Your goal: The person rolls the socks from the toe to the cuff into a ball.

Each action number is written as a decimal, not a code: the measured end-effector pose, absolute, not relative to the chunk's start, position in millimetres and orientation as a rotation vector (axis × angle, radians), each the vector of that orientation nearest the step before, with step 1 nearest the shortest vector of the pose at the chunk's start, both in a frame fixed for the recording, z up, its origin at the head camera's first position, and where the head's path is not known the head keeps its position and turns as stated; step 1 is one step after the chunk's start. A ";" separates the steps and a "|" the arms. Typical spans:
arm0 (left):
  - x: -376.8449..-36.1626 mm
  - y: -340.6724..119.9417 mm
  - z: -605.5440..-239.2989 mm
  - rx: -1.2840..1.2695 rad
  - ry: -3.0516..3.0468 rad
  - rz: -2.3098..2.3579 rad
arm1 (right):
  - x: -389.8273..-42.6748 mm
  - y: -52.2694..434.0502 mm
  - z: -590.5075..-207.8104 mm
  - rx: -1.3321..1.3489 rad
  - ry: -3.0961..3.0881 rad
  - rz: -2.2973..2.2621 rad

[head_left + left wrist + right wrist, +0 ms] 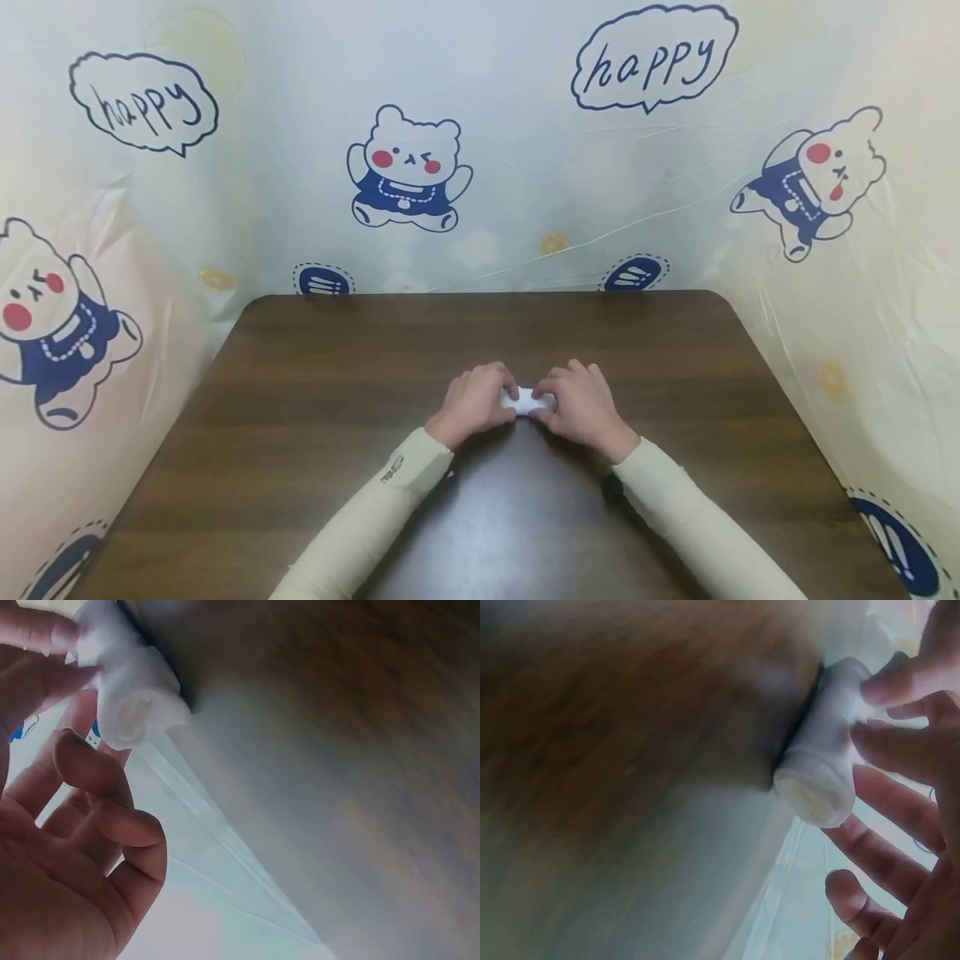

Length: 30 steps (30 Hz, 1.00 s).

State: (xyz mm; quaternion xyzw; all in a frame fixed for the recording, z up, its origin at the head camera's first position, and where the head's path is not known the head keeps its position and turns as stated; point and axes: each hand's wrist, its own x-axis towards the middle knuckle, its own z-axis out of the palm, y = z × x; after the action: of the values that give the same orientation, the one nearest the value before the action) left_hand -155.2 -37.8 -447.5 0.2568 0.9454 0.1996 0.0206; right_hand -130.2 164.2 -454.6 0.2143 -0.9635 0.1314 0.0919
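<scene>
A small white cloth [527, 403], rolled into a short cylinder, lies on the brown table between both hands. Its left end is gripped between thumb and fingers of my left hand [474, 402]. My right hand [582, 405] pinches the other end the same way. In the left wrist view a spiral of layers shows at the end of the cloth roll [139, 705], and the other hand's fingertips touch it too. The right wrist view shows the cloth roll [826, 742] lying along the tabletop, its near end rounded and fairly even.
The dark wooden table [337, 350] has rounded far corners. A pale printed curtain [517, 167] with cartoon bears and "happy" bubbles surrounds its back and sides. Light sleeves cover both forearms, and a dark object [613, 485] sits by the right wrist.
</scene>
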 end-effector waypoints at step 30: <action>-155.2 -23.3 -455.0 0.966 3.091 0.302 | -145.1 165.0 -457.0 0.702 -2.795 0.258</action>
State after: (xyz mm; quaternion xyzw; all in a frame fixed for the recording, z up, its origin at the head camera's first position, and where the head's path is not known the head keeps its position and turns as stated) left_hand -155.2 -23.3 -455.0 0.2965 0.9489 0.0928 -0.0553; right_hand -145.1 165.0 -457.0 0.2408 -0.9586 0.0885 0.1240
